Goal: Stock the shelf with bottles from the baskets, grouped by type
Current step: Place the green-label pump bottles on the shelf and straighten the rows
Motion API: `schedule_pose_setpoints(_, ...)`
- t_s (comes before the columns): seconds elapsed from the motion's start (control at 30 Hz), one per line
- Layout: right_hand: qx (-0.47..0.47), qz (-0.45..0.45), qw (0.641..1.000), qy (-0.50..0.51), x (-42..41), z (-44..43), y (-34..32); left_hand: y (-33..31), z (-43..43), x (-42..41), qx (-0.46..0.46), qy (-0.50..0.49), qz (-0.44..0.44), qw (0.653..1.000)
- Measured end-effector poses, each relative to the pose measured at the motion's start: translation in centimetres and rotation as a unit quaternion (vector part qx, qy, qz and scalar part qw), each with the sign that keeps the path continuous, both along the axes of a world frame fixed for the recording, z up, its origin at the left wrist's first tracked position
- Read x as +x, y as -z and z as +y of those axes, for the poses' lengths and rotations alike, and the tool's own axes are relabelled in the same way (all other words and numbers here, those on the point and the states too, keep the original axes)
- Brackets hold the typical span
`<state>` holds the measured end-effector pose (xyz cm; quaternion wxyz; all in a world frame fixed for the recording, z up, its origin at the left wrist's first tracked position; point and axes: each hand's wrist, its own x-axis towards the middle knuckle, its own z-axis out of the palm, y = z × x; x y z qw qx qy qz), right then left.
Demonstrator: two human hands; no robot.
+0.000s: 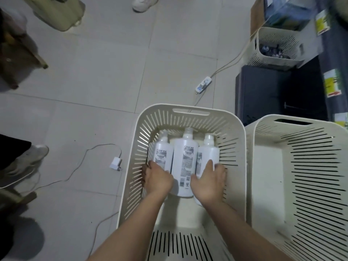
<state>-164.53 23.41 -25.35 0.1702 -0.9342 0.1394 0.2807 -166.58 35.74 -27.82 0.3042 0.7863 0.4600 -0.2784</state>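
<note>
On the tiled floor (pixel 94 81), items by descending size:

1. Dark shelf unit (pixel 308 95), far right, yellow price tags on its edges. No bottles show on the part in view; the rest lies out of frame.
2. Right basket (pixel 250 166), cream, slotted, touching the middle basket. No bottles show inside it, so it is judged already cleared.
3. Middle basket (pixel 139 147), cream, slotted, directly below the camera. Holds three white bottles lying side by side, caps pointing away.
4. Far basket (pixel 275 32), beside the shelf unit. Small dark items inside, too blurred to name; judged still to be sorted.
5. Middle bottle (pixel 185 159), the longest, label up, untouched.
6. Left bottle (pixel 163 153) and right bottle (pixel 209 149), a shorter matching pair, flanking it.
7. Left hand (pixel 158 179), fingers wrapped over the lower end of the left bottle.
8. Right hand (pixel 209 179), thumb on the inner side of the right bottle and fingers across its top, gripping it.
9. Power strip (pixel 204 84) and charger (pixel 115 163), on the floor with trailing cables.

Status: a paired pick-up is under way; neither bottle is lifted yet. At least three bottles and the far basket remain.
</note>
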Motion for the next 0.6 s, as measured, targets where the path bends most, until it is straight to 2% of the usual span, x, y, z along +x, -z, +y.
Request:
schedule_pose_setpoints(0.1,0.069,-0.020,0.991,-0.112,0.7,1.4,0.5,-0.1,-0.1,-0.1,-0.028,-0.022,-0.018,0.999)
schedule_pose_setpoints(0.17,0.142,0.006,0.979,-0.149,1.7,3.0,0.7,0.1,0.0,-0.6,-0.026,-0.012,-0.021,0.999)
schedule_pose_setpoints(0.27,0.193,0.046,0.963,-0.182,3.5,5.8,1.8,0.4,0.4,-1.6,-0.024,-0.014,-0.052,0.998)
schedule_pose_setpoints(0.33,0.216,0.085,0.965,-0.122,5.0,7.7,2.9,0.5,0.4,-2.0,-0.028,-0.021,-0.071,0.997)
schedule_pose_setpoints(0.4,0.254,0.137,0.957,-0.013,6.3,9.3,3.7,0.5,0.3,-2.2,-0.021,-0.021,-0.086,0.996)
schedule_pose_setpoints(0.5,0.340,0.184,0.911,0.143,8.1,11.3,4.2,0.5,0.3,-2.4,-0.010,-0.027,-0.102,0.994)
schedule_pose_setpoints(0.53,0.351,0.188,0.901,0.171,8.6,11.8,4.4,0.5,0.3,-2.4,-0.008,-0.027,-0.106,0.994)
schedule_pose_setpoints(0.6,0.334,0.194,0.907,0.170,9.1,12.4,5.0,0.1,0.2,-2.6,-0.005,-0.033,-0.120,0.992)
